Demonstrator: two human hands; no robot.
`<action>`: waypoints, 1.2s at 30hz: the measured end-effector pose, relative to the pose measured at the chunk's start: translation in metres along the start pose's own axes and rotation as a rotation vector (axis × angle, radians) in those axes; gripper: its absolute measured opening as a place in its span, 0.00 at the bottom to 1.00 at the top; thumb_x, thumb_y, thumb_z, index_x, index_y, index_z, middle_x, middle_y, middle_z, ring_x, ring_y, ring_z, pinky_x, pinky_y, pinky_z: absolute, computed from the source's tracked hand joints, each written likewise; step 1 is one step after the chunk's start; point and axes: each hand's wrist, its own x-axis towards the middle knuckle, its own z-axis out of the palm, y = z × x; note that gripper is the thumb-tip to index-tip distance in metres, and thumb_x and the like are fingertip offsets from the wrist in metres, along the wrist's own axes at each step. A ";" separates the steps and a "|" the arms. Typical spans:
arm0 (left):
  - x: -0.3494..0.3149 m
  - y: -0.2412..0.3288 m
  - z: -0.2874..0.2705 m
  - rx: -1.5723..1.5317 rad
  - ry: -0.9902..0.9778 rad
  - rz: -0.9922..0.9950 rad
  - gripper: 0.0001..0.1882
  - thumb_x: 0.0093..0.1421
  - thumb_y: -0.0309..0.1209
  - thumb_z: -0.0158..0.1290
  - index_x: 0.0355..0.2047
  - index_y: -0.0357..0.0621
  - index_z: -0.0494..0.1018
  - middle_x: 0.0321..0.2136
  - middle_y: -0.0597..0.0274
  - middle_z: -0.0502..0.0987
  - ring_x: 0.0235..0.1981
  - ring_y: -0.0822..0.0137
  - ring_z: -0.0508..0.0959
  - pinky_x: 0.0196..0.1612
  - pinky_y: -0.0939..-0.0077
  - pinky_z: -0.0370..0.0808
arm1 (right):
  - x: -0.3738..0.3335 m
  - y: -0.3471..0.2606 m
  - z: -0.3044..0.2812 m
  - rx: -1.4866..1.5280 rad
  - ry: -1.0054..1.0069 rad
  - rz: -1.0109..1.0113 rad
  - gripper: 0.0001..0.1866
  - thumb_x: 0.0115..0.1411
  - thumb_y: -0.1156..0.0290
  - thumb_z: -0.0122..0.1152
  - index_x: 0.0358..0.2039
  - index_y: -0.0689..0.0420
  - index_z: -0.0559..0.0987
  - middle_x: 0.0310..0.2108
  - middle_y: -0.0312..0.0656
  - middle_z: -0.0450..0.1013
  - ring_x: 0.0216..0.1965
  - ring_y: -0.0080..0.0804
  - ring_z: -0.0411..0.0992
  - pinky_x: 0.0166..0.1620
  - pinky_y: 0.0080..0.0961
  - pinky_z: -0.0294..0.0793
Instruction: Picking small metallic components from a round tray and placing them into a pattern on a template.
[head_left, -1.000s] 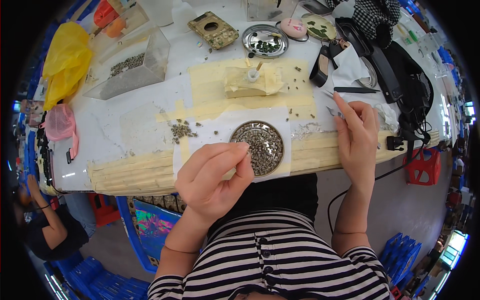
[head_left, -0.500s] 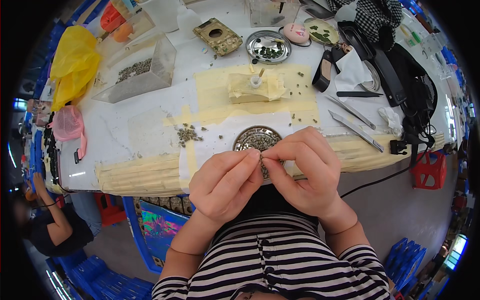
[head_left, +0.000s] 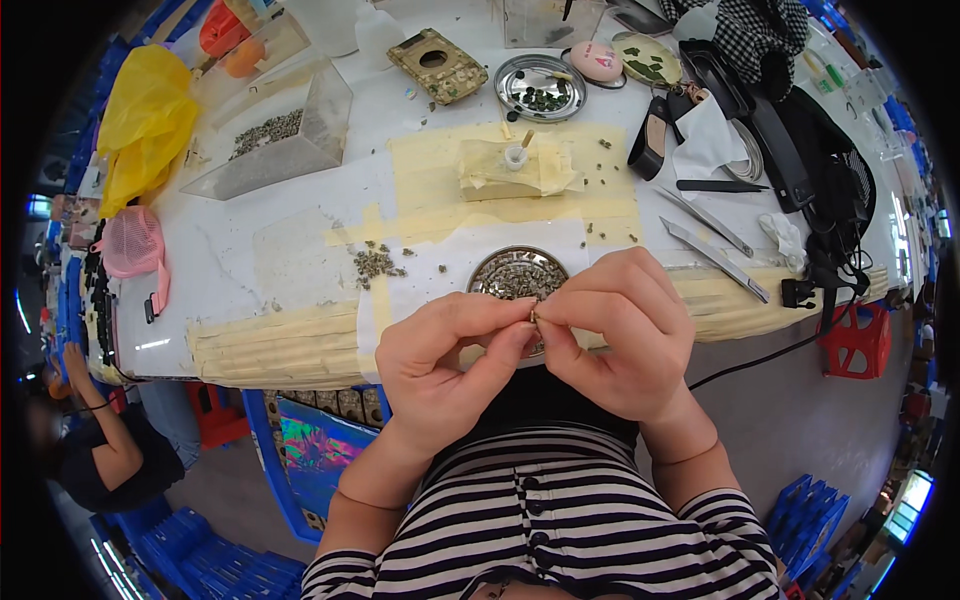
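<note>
Can see white table [head_left: 215,235], grey floor [head_left: 770,410], red stools [head_left: 872,335] both sides, blue crates [head_left: 808,525] low down, bright window-like panel [head_left: 910,508] lower right.

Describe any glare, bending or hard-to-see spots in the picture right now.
Head view: fisheye bends the taped front edge, and the corners go black; head view: glare streaks the table at left; head view: the tiny piece between left hand and right hand is too small to identify.

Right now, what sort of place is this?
Probably a small-parts workshop: a dish full of tiny parts on a bench patched with tape, tweezers lying to the right, and what look like stacked blue crates on the floor.
</note>
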 end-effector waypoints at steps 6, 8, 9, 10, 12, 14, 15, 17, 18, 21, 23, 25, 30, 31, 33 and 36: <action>-0.001 0.003 0.001 -0.091 0.060 -0.129 0.11 0.54 0.14 0.57 0.39 0.31 0.77 0.31 0.54 0.80 0.29 0.70 0.80 0.34 0.82 0.77 | -0.003 0.003 0.004 -0.063 0.021 -0.066 0.13 0.40 0.81 0.68 0.29 0.57 0.79 0.27 0.36 0.74 0.26 0.32 0.69 0.29 0.25 0.69; -0.001 -0.003 -0.001 0.147 0.055 0.057 0.12 0.52 0.14 0.58 0.39 0.32 0.78 0.30 0.55 0.80 0.27 0.71 0.80 0.33 0.81 0.77 | -0.004 0.003 0.007 -0.042 0.040 -0.033 0.13 0.40 0.81 0.68 0.30 0.58 0.79 0.27 0.37 0.74 0.26 0.32 0.70 0.28 0.25 0.69; 0.000 -0.006 -0.002 0.265 0.053 0.148 0.12 0.52 0.14 0.59 0.39 0.32 0.78 0.30 0.55 0.80 0.26 0.71 0.79 0.33 0.81 0.76 | -0.005 0.003 0.008 -0.038 0.039 -0.027 0.13 0.40 0.81 0.68 0.30 0.58 0.79 0.27 0.37 0.74 0.26 0.32 0.70 0.28 0.25 0.69; 0.001 -0.006 -0.001 0.327 0.071 0.197 0.12 0.51 0.14 0.59 0.38 0.33 0.78 0.29 0.56 0.80 0.26 0.72 0.79 0.32 0.81 0.76 | -0.005 0.003 0.008 -0.035 0.038 -0.020 0.13 0.40 0.82 0.68 0.30 0.58 0.79 0.27 0.37 0.74 0.25 0.33 0.70 0.28 0.25 0.69; 0.003 -0.006 0.003 0.452 0.107 0.294 0.13 0.50 0.14 0.60 0.37 0.34 0.78 0.29 0.57 0.80 0.25 0.72 0.78 0.32 0.81 0.76 | -0.006 0.003 0.009 -0.035 0.036 -0.013 0.13 0.40 0.82 0.68 0.30 0.59 0.79 0.27 0.37 0.74 0.25 0.32 0.70 0.28 0.25 0.69; 0.002 -0.005 0.003 0.421 0.137 0.244 0.12 0.49 0.14 0.60 0.36 0.34 0.78 0.28 0.56 0.80 0.26 0.71 0.79 0.31 0.81 0.76 | -0.008 0.001 0.010 -0.043 0.034 -0.010 0.14 0.41 0.81 0.68 0.32 0.60 0.80 0.28 0.37 0.74 0.25 0.32 0.70 0.28 0.25 0.70; 0.002 -0.005 0.005 0.398 0.149 0.218 0.12 0.49 0.13 0.60 0.36 0.34 0.79 0.27 0.56 0.80 0.26 0.70 0.79 0.31 0.81 0.76 | -0.009 0.000 0.009 -0.056 0.027 -0.018 0.15 0.41 0.81 0.68 0.33 0.60 0.80 0.28 0.37 0.74 0.25 0.32 0.70 0.28 0.25 0.70; 0.001 -0.006 0.005 0.324 0.191 0.181 0.12 0.49 0.13 0.60 0.35 0.34 0.79 0.27 0.56 0.80 0.26 0.69 0.79 0.31 0.81 0.76 | -0.010 -0.002 0.010 -0.081 0.013 -0.032 0.16 0.42 0.80 0.68 0.35 0.61 0.81 0.28 0.37 0.75 0.25 0.32 0.70 0.28 0.24 0.70; 0.002 -0.007 0.004 0.287 0.209 0.162 0.12 0.49 0.13 0.60 0.35 0.35 0.79 0.26 0.56 0.80 0.26 0.69 0.79 0.31 0.80 0.76 | -0.011 -0.003 0.011 -0.075 0.017 -0.029 0.17 0.42 0.80 0.68 0.37 0.61 0.81 0.29 0.37 0.75 0.26 0.32 0.70 0.29 0.24 0.70; 0.002 -0.007 0.003 0.438 0.185 0.252 0.12 0.49 0.13 0.60 0.35 0.35 0.79 0.27 0.55 0.80 0.27 0.68 0.80 0.32 0.80 0.76 | -0.016 -0.003 0.012 -0.049 0.021 -0.008 0.19 0.43 0.79 0.68 0.40 0.61 0.81 0.29 0.38 0.75 0.26 0.32 0.70 0.29 0.24 0.70; 0.003 -0.006 0.002 0.462 0.160 0.263 0.12 0.49 0.13 0.60 0.35 0.35 0.79 0.27 0.55 0.80 0.27 0.68 0.80 0.32 0.80 0.76 | -0.017 -0.003 0.011 -0.038 0.024 0.010 0.19 0.43 0.79 0.68 0.40 0.62 0.81 0.29 0.38 0.75 0.26 0.32 0.70 0.29 0.24 0.70; 0.003 -0.007 0.000 0.425 0.143 0.220 0.12 0.49 0.14 0.60 0.35 0.35 0.79 0.28 0.55 0.80 0.27 0.67 0.80 0.32 0.80 0.76 | -0.018 -0.003 0.011 -0.022 0.019 0.035 0.19 0.44 0.80 0.68 0.40 0.61 0.82 0.30 0.38 0.75 0.26 0.32 0.70 0.29 0.24 0.70; 0.003 -0.004 0.004 0.446 0.152 0.180 0.10 0.49 0.14 0.60 0.33 0.34 0.78 0.27 0.56 0.80 0.27 0.69 0.80 0.32 0.81 0.76 | -0.021 -0.006 0.007 -0.040 -0.031 0.077 0.18 0.44 0.83 0.67 0.39 0.61 0.82 0.30 0.39 0.76 0.27 0.32 0.71 0.29 0.24 0.70; 0.003 -0.004 0.004 0.440 0.150 0.166 0.09 0.49 0.14 0.60 0.32 0.34 0.78 0.27 0.56 0.80 0.27 0.70 0.80 0.32 0.81 0.76 | -0.021 -0.005 0.004 -0.046 -0.038 0.087 0.17 0.44 0.82 0.67 0.38 0.60 0.82 0.30 0.39 0.76 0.27 0.33 0.70 0.30 0.25 0.69; 0.001 -0.003 0.004 0.324 0.164 0.074 0.08 0.49 0.14 0.59 0.32 0.33 0.78 0.27 0.57 0.80 0.27 0.72 0.79 0.32 0.82 0.76 | -0.020 0.000 -0.004 -0.055 -0.052 0.106 0.15 0.44 0.79 0.68 0.36 0.60 0.81 0.29 0.38 0.75 0.27 0.34 0.70 0.31 0.28 0.69; -0.002 0.003 -0.001 0.132 0.173 -0.097 0.07 0.51 0.13 0.58 0.32 0.32 0.76 0.28 0.58 0.79 0.28 0.73 0.79 0.33 0.83 0.76 | -0.016 0.018 -0.029 -0.278 0.024 0.288 0.08 0.46 0.80 0.68 0.28 0.59 0.79 0.26 0.40 0.74 0.28 0.38 0.70 0.32 0.30 0.68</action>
